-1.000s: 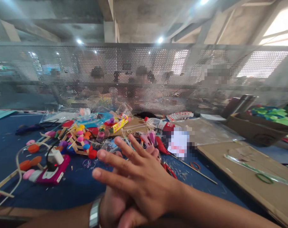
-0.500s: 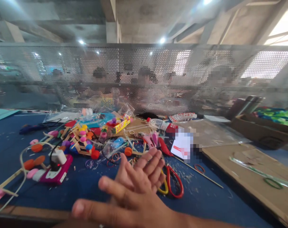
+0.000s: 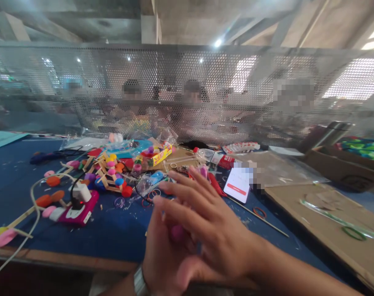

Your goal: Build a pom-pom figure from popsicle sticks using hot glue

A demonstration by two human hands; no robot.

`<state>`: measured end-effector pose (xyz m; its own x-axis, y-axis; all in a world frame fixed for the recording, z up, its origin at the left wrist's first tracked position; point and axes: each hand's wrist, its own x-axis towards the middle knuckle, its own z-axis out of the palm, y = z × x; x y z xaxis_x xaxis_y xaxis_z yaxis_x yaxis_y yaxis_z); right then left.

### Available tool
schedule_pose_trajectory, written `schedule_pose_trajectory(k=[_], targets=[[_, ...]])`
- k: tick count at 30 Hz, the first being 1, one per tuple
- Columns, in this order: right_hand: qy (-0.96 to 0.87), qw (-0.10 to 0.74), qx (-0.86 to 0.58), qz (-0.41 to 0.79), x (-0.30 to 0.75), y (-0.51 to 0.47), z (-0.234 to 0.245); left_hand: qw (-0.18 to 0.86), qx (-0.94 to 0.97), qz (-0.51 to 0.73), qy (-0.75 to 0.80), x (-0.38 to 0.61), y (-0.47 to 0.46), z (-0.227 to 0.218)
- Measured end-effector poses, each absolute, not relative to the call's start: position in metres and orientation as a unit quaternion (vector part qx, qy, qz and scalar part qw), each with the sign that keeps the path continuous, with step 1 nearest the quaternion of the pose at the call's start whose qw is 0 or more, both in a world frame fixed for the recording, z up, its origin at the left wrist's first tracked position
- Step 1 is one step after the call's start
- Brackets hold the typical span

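The only view comes from a camera worn on the person's head, facing forward and tilted down across a blue-topped worktable [image 3: 119, 236], whose front edge shows at lower left. Nearest to it, low and a little right of centre, are the left hand [image 3: 160, 255] and the right hand [image 3: 217, 226], seen from above and behind. The wide field reaches past the tabletop to a perforated metal screen [image 3: 165, 94] and, above that, a concrete ceiling [image 3: 82, 16].
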<state>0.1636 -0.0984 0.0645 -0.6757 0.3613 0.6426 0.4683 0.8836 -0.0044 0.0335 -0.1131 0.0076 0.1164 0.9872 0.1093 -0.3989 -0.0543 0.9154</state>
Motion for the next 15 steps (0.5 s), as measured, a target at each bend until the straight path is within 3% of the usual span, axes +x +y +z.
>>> schedule_pose_trajectory(k=[3,7,15], targets=[[-0.891,0.361,-0.261,-0.086,0.176,-0.098,0.064,0.697,0.283,0.578,0.317,0.030,-0.110,0.024],[-0.902,0.331,-0.264,-0.091,0.183,-0.099,0.060,0.791,0.007,0.543,0.282,0.027,-0.107,0.046],[-0.909,0.295,-0.276,-0.099,0.179,-0.098,0.061,0.841,0.042,0.494,0.218,0.029,-0.101,0.053]])
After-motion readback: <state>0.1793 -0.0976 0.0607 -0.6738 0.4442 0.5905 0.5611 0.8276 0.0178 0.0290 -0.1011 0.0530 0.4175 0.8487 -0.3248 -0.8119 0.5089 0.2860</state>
